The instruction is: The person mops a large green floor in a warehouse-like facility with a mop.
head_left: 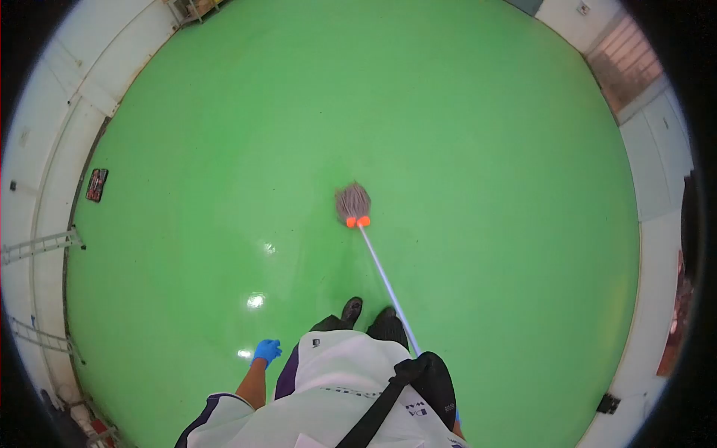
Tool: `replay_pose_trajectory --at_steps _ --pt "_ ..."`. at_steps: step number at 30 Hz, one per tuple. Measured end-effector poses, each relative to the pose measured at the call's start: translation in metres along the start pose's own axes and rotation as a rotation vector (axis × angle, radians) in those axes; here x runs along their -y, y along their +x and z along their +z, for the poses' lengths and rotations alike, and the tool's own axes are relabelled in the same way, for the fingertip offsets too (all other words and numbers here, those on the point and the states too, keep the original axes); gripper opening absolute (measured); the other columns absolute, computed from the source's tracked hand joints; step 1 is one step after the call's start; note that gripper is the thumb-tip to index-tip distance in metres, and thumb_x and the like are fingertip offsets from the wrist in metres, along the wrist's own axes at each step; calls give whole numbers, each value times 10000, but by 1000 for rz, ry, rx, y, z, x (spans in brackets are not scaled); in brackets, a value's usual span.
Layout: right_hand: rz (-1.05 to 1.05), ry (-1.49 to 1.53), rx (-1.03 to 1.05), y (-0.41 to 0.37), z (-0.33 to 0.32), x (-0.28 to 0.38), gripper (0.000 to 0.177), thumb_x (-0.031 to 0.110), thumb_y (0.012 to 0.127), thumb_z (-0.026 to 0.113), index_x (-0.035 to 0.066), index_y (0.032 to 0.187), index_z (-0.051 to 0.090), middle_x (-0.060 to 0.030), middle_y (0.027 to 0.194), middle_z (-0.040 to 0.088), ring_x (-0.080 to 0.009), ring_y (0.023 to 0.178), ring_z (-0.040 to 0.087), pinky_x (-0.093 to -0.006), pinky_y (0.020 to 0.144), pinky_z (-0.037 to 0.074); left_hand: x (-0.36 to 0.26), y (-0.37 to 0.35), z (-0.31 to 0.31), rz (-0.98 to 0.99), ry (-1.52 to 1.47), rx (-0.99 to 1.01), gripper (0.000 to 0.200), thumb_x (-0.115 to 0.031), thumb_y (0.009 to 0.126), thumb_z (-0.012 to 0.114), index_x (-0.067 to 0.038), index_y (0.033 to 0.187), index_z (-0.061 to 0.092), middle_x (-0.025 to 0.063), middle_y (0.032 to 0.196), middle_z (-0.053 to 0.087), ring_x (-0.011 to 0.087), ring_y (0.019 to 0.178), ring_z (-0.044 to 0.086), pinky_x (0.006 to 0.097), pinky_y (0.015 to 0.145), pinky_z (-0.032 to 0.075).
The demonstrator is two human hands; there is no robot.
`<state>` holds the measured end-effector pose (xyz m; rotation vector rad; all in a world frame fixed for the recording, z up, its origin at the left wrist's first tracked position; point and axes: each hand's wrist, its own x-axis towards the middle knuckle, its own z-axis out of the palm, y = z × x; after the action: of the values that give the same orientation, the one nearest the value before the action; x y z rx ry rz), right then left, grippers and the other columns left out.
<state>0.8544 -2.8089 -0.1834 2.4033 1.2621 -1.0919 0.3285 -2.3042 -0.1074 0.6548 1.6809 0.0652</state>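
Observation:
A string mop with a grey-brown head [352, 203], orange clamp pieces [358, 222] and a pale handle [388, 287] rests on the green floor ahead of my feet. The handle slants up toward my right side and disappears behind a black item on a strap [433, 377]. Only a sliver of blue glove shows of my right hand [458, 415], close to the handle's line; its fingers are hidden. My left hand [267, 351], in a blue glove, hangs out to the side, away from the mop. Its fingers are loosely bent and apart, with nothing in them.
My dark shoes [352, 310] stand on the shiny green floor [478, 149]. A dark box-like item [96, 185] and a metal ladder [45, 246] lie along the left wall. At lower right, a small black object [609, 404] sits by the right wall [627, 313].

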Motion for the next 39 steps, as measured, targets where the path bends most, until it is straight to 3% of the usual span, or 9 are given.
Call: replay_pose_trajectory --at_steps 5,7,12,14,22,24,27,31,39 --pt "429 -55 146 24 -193 41 518 493 804 478 2 745 632 -225 811 621 -385 776 604 -455 677 482 1 -12 42 -90 -166 -104 252 -200 795 535 39 869 564 146 669 604 203 536 581 314 498 465" --pt "437 29 131 105 -308 121 638 591 795 441 -16 753 634 -249 782 614 -393 763 607 -462 675 478 -4 -23 62 142 316 -63 250 -207 795 534 35 841 571 138 670 606 198 543 588 317 502 467" --pt "124 227 -67 378 -433 223 653 612 788 436 -12 728 620 -234 703 604 -399 687 602 -481 613 464 -81 -33 120 359 618 -99 276 -227 807 533 43 818 584 135 696 615 194 601 599 311 565 476" --pt "4 249 -142 430 -486 239 661 603 796 426 -27 739 619 -249 682 592 -407 685 597 -478 599 458 -155 -25 150 223 258 -189 290 -234 815 541 50 853 585 137 728 620 183 628 596 309 587 477" --pt "-130 191 -101 317 -426 75 415 423 806 510 14 753 555 -228 727 601 -408 718 592 -486 620 474 -281 21 205 145 68 -188 287 -240 820 537 24 926 573 126 766 629 170 641 597 292 594 479" --pt "34 184 221 268 -418 7 261 300 797 543 42 769 570 -198 744 612 -397 767 598 -480 628 475 -282 31 221 72 51 -99 281 -242 824 530 21 915 571 126 767 629 179 641 596 296 605 480" --pt "213 -19 130 195 -463 -66 428 444 744 581 18 730 625 -220 738 616 -393 715 602 -461 645 480 -279 33 247 83 148 -57 296 -262 822 537 31 843 575 129 742 610 175 623 581 308 595 478" --pt "376 -201 105 244 -577 -33 454 461 764 558 13 742 629 -227 744 609 -380 726 604 -461 653 478 -309 50 267 136 296 -52 310 -288 818 525 15 853 580 150 789 617 221 669 594 344 634 474" --pt "-290 68 -57 483 -616 194 445 438 774 558 9 890 530 -229 747 597 -410 703 582 -489 614 459 -507 130 397 811 704 -66 434 -337 800 524 -36 1113 533 200 1129 534 328 1046 509 403 892 402"
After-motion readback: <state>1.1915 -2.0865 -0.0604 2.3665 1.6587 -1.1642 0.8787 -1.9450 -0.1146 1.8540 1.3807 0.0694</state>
